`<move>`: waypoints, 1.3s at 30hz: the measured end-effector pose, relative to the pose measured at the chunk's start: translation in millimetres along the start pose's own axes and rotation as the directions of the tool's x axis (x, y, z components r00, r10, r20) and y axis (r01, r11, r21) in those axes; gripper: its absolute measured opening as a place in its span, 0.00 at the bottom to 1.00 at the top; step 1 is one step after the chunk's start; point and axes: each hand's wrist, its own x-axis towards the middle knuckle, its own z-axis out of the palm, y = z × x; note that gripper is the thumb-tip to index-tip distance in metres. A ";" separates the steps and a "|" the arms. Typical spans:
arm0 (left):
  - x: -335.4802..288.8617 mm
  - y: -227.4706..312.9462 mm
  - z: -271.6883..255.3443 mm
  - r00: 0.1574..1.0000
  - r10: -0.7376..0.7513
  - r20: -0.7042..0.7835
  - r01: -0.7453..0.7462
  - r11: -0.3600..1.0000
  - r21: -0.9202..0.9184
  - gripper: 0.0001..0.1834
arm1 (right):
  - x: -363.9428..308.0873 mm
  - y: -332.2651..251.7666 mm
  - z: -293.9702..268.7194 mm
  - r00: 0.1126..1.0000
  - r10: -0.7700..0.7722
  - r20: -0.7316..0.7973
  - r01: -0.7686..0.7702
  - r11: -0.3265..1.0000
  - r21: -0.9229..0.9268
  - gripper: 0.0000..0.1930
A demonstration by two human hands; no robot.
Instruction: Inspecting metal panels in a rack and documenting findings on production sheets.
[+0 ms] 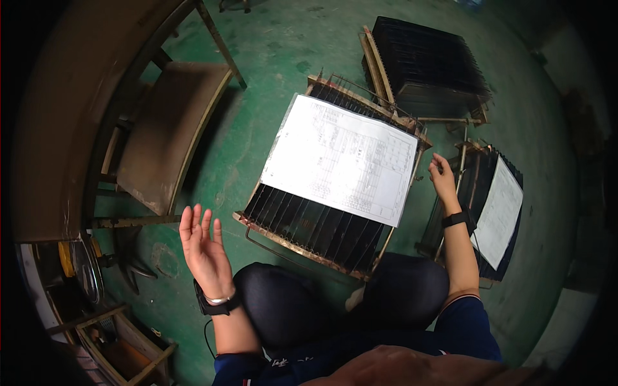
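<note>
In front of my knees stands a rack (315,241) with a wooden frame, holding several dark upright sheets in slots. A printed white sheet (341,157) lies across its top and covers much of it. My left hand (207,251) is raised, palm up, to the left of the rack, fingers spread and holding nothing. My right hand (442,177) hovers just off the rack's right side, with loosely bent fingers and nothing visible in them. Both wrists wear dark bands.
A second rack with a white sheet (501,209) stands beside my right forearm. Behind is a larger stack of dark sheets (425,64) on a wooden frame. To the left are a brown table (58,116) with a lower shelf (174,122) and a wooden crate (122,347).
</note>
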 end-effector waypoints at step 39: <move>39.0 -83.0 -129.5 0.829 -0.558 -0.026 0.556 0.820 0.134 0.10 | 25.3 2.3 4.5 0.989 -0.142 -0.052 0.097 0.860 -0.500 0.21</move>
